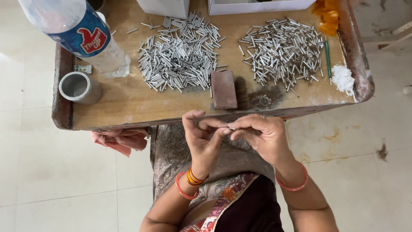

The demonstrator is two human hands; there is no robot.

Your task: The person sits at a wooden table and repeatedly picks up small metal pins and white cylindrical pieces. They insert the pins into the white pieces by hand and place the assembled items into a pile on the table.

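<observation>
My left hand [201, 133] and my right hand [262, 134] meet just below the near edge of a low wooden table [128, 103]. Their fingertips pinch a small thin metal piece [231, 128] between them. On the table lie two heaps of short silver metal tubes: one heap at the left centre [180, 53], the other to the right [283, 49]. A reddish-brown block [223, 89] rests between the heaps, close to the table's front edge, just above my hands.
A clear plastic bottle with a blue and red label [81, 32] lies at the table's left. A small steel cup [78, 87] stands near it. White boxes [253, 5], orange pieces [327, 16], a green stick [328, 58] and white powder [342, 78] sit at the back and right. Pink cloth [120, 139] hangs below the table.
</observation>
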